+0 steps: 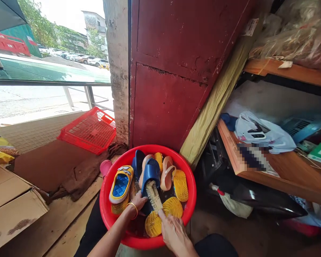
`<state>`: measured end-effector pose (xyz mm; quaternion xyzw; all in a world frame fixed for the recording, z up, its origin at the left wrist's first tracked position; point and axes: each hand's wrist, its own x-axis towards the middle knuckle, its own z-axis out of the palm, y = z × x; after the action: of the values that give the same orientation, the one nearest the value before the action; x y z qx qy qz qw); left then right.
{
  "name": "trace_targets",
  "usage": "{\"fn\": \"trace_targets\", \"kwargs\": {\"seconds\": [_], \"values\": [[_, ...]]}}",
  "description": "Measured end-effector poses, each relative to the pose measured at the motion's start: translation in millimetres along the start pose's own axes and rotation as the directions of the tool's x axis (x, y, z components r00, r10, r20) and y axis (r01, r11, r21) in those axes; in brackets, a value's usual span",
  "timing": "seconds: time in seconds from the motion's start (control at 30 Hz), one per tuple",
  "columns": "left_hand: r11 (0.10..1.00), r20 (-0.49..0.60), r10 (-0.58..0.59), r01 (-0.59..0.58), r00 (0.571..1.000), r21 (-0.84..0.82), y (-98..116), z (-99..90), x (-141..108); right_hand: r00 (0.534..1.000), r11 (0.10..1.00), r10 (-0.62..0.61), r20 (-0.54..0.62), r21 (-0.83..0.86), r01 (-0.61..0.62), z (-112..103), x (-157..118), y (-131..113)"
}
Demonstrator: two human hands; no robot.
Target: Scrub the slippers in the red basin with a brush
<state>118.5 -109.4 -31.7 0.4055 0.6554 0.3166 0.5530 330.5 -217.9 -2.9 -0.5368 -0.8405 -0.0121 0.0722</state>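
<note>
A dark blue slide sandal (151,170) lies across the red basin (103,201), toe end away from me. My left hand (139,201) grips its near left edge; a yellow bangle circles that wrist. In my right hand (173,230) is the handle of a scrub brush (153,196), whose pale bristles rest inside the sandal, partly under its strap. Around them in the basin lie a yellow and blue slipper (121,184), pink-beige sandals (167,174) and several yellow soles turned up, one yellow sole (172,207) near my right hand. Some water shows between the shoes.
A red plastic crate (89,130) leans behind on the left, near a brown cloth (79,178) and cardboard (13,210). A dark red metal door (166,107) stands just beyond the basin. At right, a wooden shelf (238,160) carries a white plastic bag (264,134).
</note>
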Motion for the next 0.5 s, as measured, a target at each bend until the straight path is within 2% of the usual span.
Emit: {"fn": "trace_targets", "kwargs": {"seconds": [0.1, 0.17, 0.23, 0.33, 0.4, 0.5], "values": [[0.997, 0.032, 0.005, -0.002, 0.999, -0.081, 1.3, 1.2, -3.5, 1.000, 0.999, 0.018, 0.017, -0.040, -0.017, 13.1, 3.7, -15.5], [0.992, 0.075, -0.006, 0.015, 0.997, -0.122, 2.2, 0.9, -8.8, 0.996, 0.997, 0.071, 0.051, -0.034, -0.070, 9.6, 23.3, -30.5], [0.989, 0.120, -0.022, 0.039, 0.993, -0.144, 3.1, 0.1, -14.7, 0.981, 0.987, 0.161, 0.106, 0.003, -0.163, -3.6, 53.8, -40.1], [0.986, 0.158, -0.032, 0.057, 0.987, -0.159, 4.9, -0.8, -21.2, 0.953, 0.953, 0.268, 0.143, 0.102, -0.284, -29.9, 101.7, -36.9], [0.977, 0.150, -0.039, 0.069, 0.988, -0.200, 5.7, -0.7, -23.5, 0.954, 0.943, 0.268, 0.133, 0.167, -0.288, -43.0, 122.4, -29.8], [0.977, 0.111, -0.059, 0.080, 0.992, -0.196, 5.7, -1.0, -25.2, 0.972, 0.945, 0.206, 0.115, 0.232, -0.228, -49.4, 128.1, -29.3]]}}
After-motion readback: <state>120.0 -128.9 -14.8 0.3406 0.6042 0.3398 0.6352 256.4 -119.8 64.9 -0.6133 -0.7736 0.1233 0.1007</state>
